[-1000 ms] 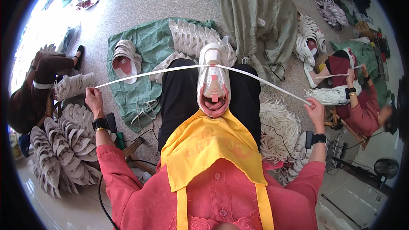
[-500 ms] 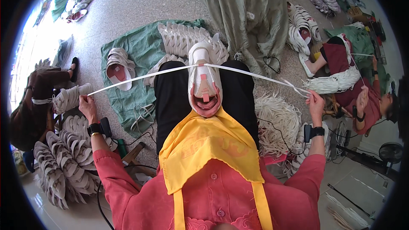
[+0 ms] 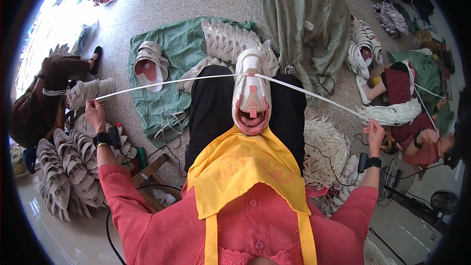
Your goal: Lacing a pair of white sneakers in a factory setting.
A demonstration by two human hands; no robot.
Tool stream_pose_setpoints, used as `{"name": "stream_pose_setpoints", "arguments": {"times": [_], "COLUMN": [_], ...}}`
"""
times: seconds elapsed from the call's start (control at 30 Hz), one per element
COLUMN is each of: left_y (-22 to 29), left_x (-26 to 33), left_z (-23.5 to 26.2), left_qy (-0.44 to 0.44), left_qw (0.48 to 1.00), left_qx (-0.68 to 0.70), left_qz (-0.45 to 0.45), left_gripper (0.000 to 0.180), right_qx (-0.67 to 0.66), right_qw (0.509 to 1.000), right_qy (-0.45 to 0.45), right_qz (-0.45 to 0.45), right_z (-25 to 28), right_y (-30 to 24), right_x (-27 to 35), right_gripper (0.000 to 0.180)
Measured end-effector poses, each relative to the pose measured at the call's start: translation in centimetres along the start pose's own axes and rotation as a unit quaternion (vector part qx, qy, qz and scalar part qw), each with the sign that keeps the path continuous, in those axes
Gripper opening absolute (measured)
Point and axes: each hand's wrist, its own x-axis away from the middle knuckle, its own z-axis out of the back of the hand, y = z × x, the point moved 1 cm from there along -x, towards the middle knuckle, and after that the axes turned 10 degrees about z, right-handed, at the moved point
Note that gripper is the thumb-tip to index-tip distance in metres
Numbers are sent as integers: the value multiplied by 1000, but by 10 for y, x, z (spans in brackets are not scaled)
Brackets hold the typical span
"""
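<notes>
A white shoe upper with pink trim rests between my knees, its pink-lined opening toward me. One flat white shoelace passes through it near the toe end, and both halves stretch out sideways. At the far left my left hand pinches one end of the lace. On the other side my right hand grips the opposite end, a little nearer to me. Both halves look fairly taut, the left one bowed slightly.
Shoe uppers lie on a green sheet ahead. Loose white laces are heaped by my right knee. Stacked pale pieces stand at my left. A grey-green sack bulges ahead. Other people sit at both sides, one in a dark red top.
The whole view has shifted, so the scene sits further right. My right hand is a little lower against the shoe, and the twist in the right half of the lace is gone.
</notes>
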Motion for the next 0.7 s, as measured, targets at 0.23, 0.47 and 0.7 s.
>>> {"name": "stream_pose_setpoints", "arguments": {"times": [0.23, 0.47, 0.7], "left_y": [-16, -30, -35], "left_x": [13, 13, 12], "left_z": [3, 12, 15], "left_qy": [-44, -124, -142], "left_qw": [995, 991, 989], "left_qx": [-75, -31, -38], "left_qz": [-55, -35, -18], "left_gripper": [4, 4, 8], "right_qx": [12, 53, 63], "right_qw": [999, 997, 993], "right_qy": [18, 33, 48], "right_qz": [-35, -43, -86], "right_z": [16, 33, 48], "right_y": [23, 40, 60], "right_x": [-7, -5, 1], "right_gripper": [26, 23, 18]}}
